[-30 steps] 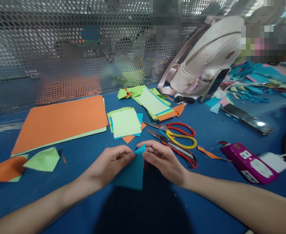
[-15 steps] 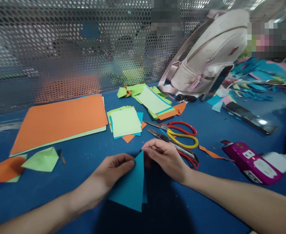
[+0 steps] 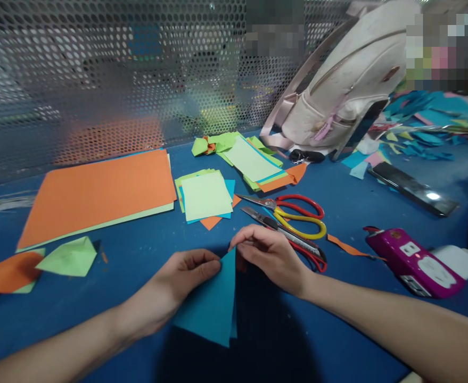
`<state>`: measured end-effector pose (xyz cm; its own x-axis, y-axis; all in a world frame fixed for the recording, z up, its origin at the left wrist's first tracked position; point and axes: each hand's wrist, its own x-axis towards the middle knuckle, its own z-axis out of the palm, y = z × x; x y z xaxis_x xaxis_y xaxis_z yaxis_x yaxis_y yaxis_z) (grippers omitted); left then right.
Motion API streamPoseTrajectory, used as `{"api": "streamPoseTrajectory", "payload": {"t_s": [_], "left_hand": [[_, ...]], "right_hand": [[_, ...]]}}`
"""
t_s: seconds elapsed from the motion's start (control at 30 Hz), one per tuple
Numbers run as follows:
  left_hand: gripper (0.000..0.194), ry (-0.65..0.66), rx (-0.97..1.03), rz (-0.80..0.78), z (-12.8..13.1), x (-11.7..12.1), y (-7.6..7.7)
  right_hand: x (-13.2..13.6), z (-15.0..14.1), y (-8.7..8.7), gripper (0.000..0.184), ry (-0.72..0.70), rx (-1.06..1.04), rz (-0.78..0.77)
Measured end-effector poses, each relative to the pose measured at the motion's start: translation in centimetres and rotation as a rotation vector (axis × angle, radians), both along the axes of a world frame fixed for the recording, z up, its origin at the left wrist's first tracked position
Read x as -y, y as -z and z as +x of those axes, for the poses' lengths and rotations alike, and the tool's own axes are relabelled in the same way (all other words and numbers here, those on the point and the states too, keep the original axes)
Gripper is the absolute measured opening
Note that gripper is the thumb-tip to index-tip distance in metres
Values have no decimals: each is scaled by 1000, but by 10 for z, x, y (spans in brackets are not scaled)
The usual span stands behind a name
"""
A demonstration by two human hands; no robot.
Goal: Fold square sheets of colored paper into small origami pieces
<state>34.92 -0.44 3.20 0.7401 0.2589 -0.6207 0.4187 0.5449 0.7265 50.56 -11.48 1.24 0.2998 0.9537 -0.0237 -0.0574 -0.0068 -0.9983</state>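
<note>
The fingers (image 3: pixel 207 270) of the left hand (image 3: pixel 180 279) are closed in a pinch on the upper left edge of a folded sheet of teal-blue paper (image 3: pixel 212 308), and those of the right hand (image 3: pixel 271 255) pinch its top corner. The blue sheet hangs from both hands on the near side of a square stack of coloured paper (image 3: pixel 207 197), apart from it; its lower edges part slightly, showing a second layer behind. The square stack, pale green on top with blue and orange corners sticking out, lies on a blue tabletop (image 3: pixel 130 351) and serves as the landmark here. To its left lies a large rectangular orange sheet (image 3: pixel 98 194) over a light green one; nearer and further left are a folded light green paper piece (image 3: pixel 72 257) and an orange folded paper piece (image 3: pixel 12 272). Just beyond it to the right is a stack of rectangular paper strips (image 3: pixel 255 159). To its right, beside each other, are scissors with one red and one yellow handle (image 3: pixel 302 227) and a cutter knife with a metal blade (image 3: pixel 285 232). Well to its right sit a magenta power strip (image 3: pixel 417 263) and a dark phone-like slab (image 3: pixel 413 189), and beyond, a pale pink backpack (image 3: pixel 337 90) leans against a perforated metal panel (image 3: pixel 98 74).
</note>
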Motion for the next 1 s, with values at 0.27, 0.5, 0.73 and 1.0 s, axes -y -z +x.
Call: {"api": "streamPoseTrajectory", "payload": {"t_s": [0.27, 0.5, 0.73, 1.0], "left_hand": [[33, 172, -51, 341, 0, -1, -6], [35, 136, -37, 483, 0, 0, -8], [31, 138, 11, 615, -2, 4, -5], [23, -121, 232, 578, -1, -5, 7]], "right_hand": [[2, -1, -4, 20, -16, -46, 14], [0, -1, 2, 26, -30, -238, 21], [3, -11, -14, 27, -14, 155, -18], [19, 12, -47, 9, 270, 1143, 534]]}}
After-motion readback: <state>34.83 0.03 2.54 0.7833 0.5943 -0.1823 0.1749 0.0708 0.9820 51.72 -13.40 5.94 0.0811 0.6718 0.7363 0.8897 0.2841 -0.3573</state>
